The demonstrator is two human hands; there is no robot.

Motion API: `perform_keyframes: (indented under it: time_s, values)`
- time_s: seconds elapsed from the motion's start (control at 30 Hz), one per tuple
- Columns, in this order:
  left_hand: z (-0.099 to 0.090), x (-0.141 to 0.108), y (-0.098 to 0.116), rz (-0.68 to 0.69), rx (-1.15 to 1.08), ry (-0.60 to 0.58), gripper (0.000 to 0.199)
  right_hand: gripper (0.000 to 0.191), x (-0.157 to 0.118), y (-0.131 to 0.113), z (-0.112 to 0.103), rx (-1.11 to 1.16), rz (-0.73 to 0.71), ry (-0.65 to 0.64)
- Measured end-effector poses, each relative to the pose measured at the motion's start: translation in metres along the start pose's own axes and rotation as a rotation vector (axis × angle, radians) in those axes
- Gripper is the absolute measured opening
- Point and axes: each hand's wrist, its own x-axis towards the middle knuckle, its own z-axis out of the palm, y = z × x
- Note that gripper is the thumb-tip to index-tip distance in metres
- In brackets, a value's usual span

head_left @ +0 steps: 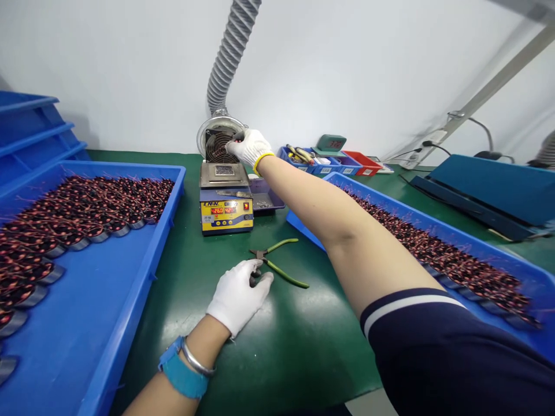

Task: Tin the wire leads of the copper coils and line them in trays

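My right hand (252, 148), in a white glove with a yellow cuff, reaches to the round metal fan guard (220, 145) above the yellow and blue solder pot (226, 215). Its fingers are pressed together near the guard; what they hold, if anything, is too small to name. The pot's display glows red. My left hand (241, 293), also gloved, rests low over the green table (277, 352), fingers curled, thumb and fingertips close together. Just beyond its fingertips lie green-handled cutters (284, 263) with their handles spread. Whether the left fingers pinch something is hidden.
Blue trays of red-wired parts stand at left (147, 277) and right (312, 228). Stacked blue trays (34, 136) are at far left. Behind are small bins (362, 164), a purple tray (273, 199) and a grey hose (229, 55).
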Motion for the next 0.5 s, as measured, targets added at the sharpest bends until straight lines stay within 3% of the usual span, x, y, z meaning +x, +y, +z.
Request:
perform_keyframes:
  time_s: [0.17, 0.37, 0.5]
  values:
    - [0.001, 0.0, 0.0, 0.001, 0.025, -0.011, 0.036, 0.032, 0.005, 0.007, 0.006, -0.03, 0.043, -0.035]
    - [0.001, 0.001, -0.001, -0.004, 0.011, -0.015, 0.036, 0.035, -0.011, 0.004, 0.017, -0.109, 0.025, 0.01]
    - [0.001, 0.0, -0.001, -0.003, 0.009, -0.019, 0.037, 0.037, -0.01, 0.001, 0.013, -0.105, 0.055, -0.035]
